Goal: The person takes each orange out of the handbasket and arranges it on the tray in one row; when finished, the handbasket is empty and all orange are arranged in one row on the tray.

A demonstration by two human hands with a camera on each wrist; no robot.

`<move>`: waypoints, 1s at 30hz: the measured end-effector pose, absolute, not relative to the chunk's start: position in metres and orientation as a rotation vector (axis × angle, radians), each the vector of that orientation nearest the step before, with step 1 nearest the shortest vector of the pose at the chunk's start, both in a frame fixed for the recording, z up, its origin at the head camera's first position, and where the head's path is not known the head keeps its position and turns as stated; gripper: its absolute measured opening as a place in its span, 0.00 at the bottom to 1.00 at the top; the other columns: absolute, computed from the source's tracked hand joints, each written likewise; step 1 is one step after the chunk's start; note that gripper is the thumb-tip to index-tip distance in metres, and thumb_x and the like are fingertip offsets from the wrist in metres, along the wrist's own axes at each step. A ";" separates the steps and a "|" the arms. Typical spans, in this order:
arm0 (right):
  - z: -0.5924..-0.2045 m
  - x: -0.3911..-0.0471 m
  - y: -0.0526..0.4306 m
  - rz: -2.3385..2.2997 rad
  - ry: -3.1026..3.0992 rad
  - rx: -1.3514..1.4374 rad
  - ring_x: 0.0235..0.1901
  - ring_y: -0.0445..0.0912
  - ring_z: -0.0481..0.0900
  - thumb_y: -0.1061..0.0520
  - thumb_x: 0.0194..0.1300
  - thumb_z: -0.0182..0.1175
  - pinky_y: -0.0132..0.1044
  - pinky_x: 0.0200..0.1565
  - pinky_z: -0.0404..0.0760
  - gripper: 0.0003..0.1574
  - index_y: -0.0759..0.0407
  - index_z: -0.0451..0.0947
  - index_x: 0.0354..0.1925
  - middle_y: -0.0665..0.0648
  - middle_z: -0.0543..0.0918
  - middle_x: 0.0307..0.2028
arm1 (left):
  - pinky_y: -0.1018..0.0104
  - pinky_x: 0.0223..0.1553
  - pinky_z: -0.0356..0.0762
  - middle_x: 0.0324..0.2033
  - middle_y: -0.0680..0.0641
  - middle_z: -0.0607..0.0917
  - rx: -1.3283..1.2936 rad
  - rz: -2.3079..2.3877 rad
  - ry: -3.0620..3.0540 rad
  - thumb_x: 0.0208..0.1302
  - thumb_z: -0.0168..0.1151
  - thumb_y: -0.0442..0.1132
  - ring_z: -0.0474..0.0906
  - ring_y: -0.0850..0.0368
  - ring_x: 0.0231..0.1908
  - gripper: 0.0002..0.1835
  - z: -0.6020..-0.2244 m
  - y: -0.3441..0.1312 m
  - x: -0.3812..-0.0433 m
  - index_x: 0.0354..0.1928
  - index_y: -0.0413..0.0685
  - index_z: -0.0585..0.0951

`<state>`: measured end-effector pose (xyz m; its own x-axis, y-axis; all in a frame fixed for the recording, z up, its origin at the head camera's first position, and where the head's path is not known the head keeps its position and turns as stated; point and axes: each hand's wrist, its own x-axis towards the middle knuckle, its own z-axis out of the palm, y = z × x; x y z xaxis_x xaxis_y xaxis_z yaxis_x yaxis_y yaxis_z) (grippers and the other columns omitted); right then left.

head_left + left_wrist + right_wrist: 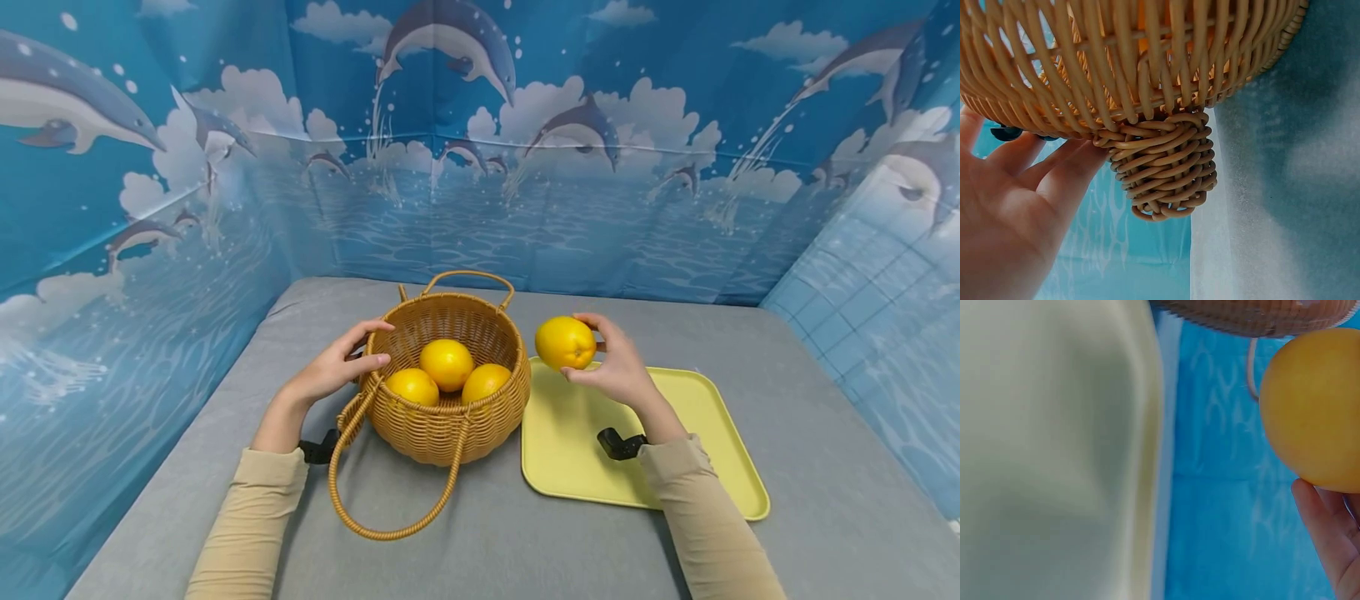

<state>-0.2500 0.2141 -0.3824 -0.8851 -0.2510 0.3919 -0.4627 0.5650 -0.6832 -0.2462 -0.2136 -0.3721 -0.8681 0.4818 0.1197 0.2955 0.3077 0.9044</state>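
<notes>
A round wicker basket (442, 433) stands on the grey surface, with several yellow fruits (446, 365) inside it. My left hand (335, 367) holds the basket's left rim, thumb and forefinger over the edge. In the left wrist view, other fingers lie against the outside of the weave, their tips partly hidden. To the right of the basket, my right hand (617, 367) grips a smooth, lemon-like yellow fruit (564, 342) between thumb and fingers. That fruit is held above the far left corner of a yellow tray (720, 433), apart from the basket; it also shows large in the right wrist view (1319, 412).
One basket handle (390, 533) hangs down toward the front, while the other handle (472, 273) stands up at the back. A grey cloth (480, 558) covers the table. Blue dolphin-print curtains (480, 225) enclose the back and both sides.
</notes>
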 end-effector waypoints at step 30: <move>-0.428 -0.264 0.206 1.161 -2.643 0.714 0.55 0.57 0.61 0.62 0.39 0.78 0.52 0.51 0.69 0.50 0.61 0.63 0.59 0.63 0.66 0.55 | 0.51 0.45 0.69 0.72 0.45 0.49 0.693 1.587 2.397 0.68 0.55 0.45 0.53 0.40 0.65 0.27 -0.372 -0.213 -0.245 0.67 0.51 0.63</move>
<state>-0.2641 0.2060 -0.4277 -0.8715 -0.3585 0.3347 -0.4890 0.5830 -0.6488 -0.2452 -0.2132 -0.3722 -0.8740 0.4753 0.1009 0.2786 0.3201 0.9055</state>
